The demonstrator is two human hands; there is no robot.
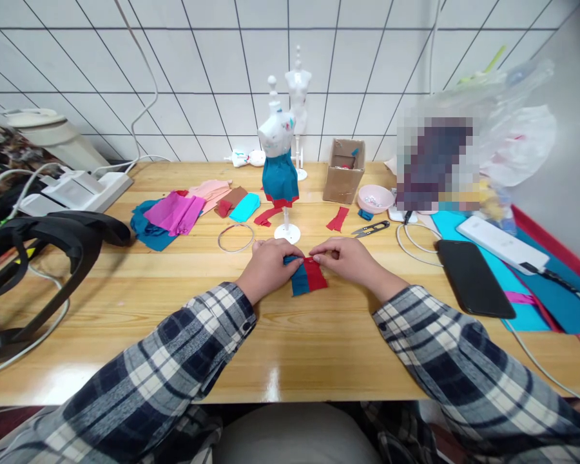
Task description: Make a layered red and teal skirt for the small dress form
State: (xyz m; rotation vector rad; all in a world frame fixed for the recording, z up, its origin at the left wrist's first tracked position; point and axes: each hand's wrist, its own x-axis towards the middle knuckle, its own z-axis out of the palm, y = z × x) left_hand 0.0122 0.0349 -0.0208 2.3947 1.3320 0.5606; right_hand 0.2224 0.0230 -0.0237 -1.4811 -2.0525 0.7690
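Observation:
A small two-tone piece of fabric, teal on the left and red on the right, hangs between my hands just above or on the wooden table. My left hand pinches its upper edge on the teal side. My right hand pinches the top of the red side with thumb and finger. Any needle or pin at the fingertips is too small to make out. Straight behind the hands stands a miniature dress form wearing a teal skirt with a red hem.
Thread snips, a red scrap, a pink bowl and a cardboard box lie behind right. A wire ring and fabric pieces sit left. A phone is at right, a black headset far left.

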